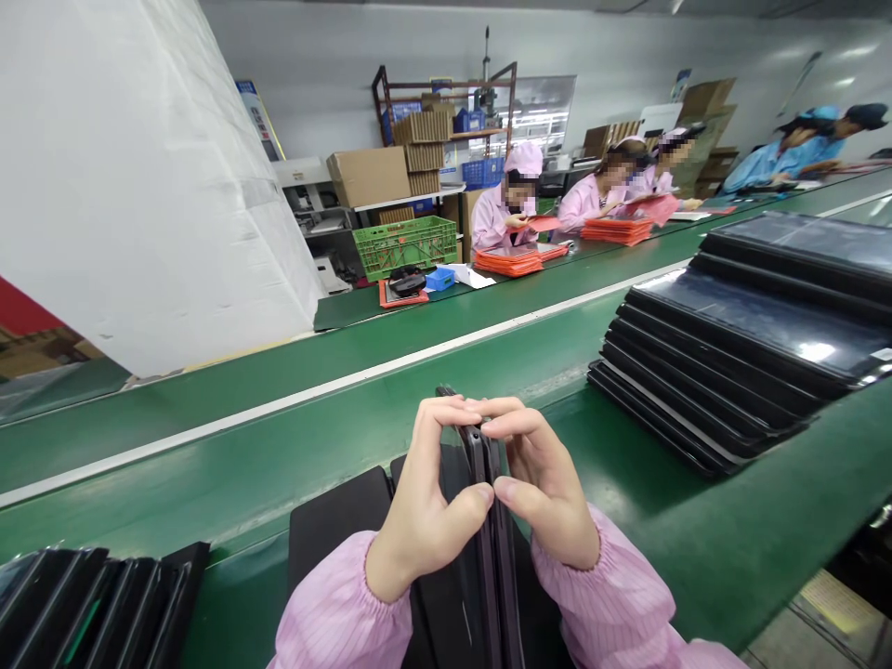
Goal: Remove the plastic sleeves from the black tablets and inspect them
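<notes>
The left hand (425,506) and the right hand (536,483) are holding a thin black folding case (488,567) tight, and both grips are clenching it from its two sides with the thumbs pressing in. The case is standing on its edge at 6 o'clock, just beside a flat black case (338,530) that is lying on the green conveyor belt (669,520). A big pile of shiny black cases (731,353) is sitting at 3 o'clock, and a smaller pile of black cases (84,604) is sitting at 8 o'clock.
</notes>
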The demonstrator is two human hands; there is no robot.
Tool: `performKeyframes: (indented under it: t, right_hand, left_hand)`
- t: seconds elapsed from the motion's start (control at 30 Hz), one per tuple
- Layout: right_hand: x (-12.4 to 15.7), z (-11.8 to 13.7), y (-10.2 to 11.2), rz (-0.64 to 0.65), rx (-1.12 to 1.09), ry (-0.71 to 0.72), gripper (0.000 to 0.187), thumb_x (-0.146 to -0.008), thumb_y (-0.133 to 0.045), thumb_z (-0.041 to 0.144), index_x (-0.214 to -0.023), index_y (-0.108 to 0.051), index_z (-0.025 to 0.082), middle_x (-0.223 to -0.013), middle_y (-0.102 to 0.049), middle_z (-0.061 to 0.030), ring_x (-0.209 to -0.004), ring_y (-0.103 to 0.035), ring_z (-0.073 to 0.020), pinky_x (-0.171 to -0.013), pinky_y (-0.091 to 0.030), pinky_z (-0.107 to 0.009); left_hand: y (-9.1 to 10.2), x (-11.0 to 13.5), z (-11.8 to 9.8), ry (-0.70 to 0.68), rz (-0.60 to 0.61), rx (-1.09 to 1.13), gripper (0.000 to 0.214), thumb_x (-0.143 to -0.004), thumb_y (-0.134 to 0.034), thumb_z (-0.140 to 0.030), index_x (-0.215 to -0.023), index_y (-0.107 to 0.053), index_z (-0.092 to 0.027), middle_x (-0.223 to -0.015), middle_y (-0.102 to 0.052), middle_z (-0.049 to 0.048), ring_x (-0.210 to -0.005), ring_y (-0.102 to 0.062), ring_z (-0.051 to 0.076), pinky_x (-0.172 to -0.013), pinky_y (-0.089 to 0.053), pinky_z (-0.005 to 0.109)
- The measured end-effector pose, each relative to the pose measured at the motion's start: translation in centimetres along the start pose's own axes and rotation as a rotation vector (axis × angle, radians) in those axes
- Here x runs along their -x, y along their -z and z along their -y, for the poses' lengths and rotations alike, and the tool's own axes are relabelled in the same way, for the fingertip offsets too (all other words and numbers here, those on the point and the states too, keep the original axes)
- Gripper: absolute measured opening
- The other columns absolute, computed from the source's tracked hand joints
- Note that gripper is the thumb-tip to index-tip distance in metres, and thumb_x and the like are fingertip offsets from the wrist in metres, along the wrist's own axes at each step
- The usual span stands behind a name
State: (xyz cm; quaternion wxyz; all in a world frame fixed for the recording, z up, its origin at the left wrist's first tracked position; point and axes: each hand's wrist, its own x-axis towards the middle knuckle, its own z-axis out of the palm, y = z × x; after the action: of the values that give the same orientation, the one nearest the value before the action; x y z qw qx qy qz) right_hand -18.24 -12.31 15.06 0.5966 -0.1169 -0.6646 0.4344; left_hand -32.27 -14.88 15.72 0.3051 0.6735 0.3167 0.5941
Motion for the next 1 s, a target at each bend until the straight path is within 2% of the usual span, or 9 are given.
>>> performKeyframes:
  t: [0.33,0.63,0.8,0.93,1.0]
  right_hand:
    - [-0.1,-0.5,-0.2,0.006,-0.018,-0.022,0.027,-0.091,-0.063,0.031,-0.118,-0.063,0.033,-0.127,-0.060,-0.0053,-0.128,-0.053,-0.0301,-0.110,-0.042,-0.054]
    - [0.0,-0.5,0.3,-0.019,-0.049,-0.046,0.027,-0.088,-0.067,0.033,-0.115,-0.064,0.032,-0.124,-0.059,-0.0052,-0.130,-0.051,-0.0317,-0.111,-0.041,-0.055]
    - [0.1,-0.1,0.2,-0.007,-0.049,-0.035,0.026,-0.089,-0.065,0.030,-0.115,-0.064,0.031,-0.125,-0.060,-0.0059,-0.126,-0.054,-0.0296,-0.109,-0.043,-0.052]
    - [0.1,0.1,0.1,-0.007,-0.034,-0.031,0.024,-0.089,-0.064,0.032,-0.113,-0.063,0.030,-0.124,-0.060,-0.0062,-0.125,-0.055,-0.0299,-0.111,-0.041,-0.055]
    - [0.1,0.2,0.1,-0.013,-0.007,-0.019,0.025,-0.088,-0.065,0.033,-0.113,-0.062,0.030,-0.122,-0.060,-0.0061,-0.123,-0.055,-0.0296,-0.110,-0.042,-0.053]
  left_hand:
    - [-0.2,-0.2,0.3,0.000,-0.072,-0.031,0.028,-0.085,-0.059,-0.031,-0.112,-0.051,-0.028,-0.117,-0.051,0.0054,-0.126,-0.044,0.029,-0.108,-0.035,0.048]
    - [0.0,-0.3,0.4,-0.049,0.032,-0.062,0.039,-0.082,-0.060,-0.028,-0.119,-0.047,-0.028,-0.119,-0.047,0.0060,-0.127,-0.043,0.029,-0.109,-0.035,0.047]
    - [0.0,-0.3,0.2,-0.063,-0.008,-0.056,0.037,-0.082,-0.058,-0.025,-0.118,-0.050,-0.030,-0.118,-0.049,0.0043,-0.126,-0.044,0.026,-0.109,-0.036,0.044]
    - [-1.0,0.2,0.9,-0.118,-0.041,-0.059,0.037,-0.086,-0.061,-0.038,-0.121,-0.051,-0.030,-0.119,-0.050,0.0051,-0.124,-0.046,0.026,-0.111,-0.035,0.045]
    - [-2.0,0.5,1.8,-0.166,-0.128,-0.005,0.043,-0.088,-0.058,-0.052,-0.123,-0.053,-0.029,-0.123,-0.050,0.0073,-0.125,-0.046,0.028,-0.113,-0.035,0.047]
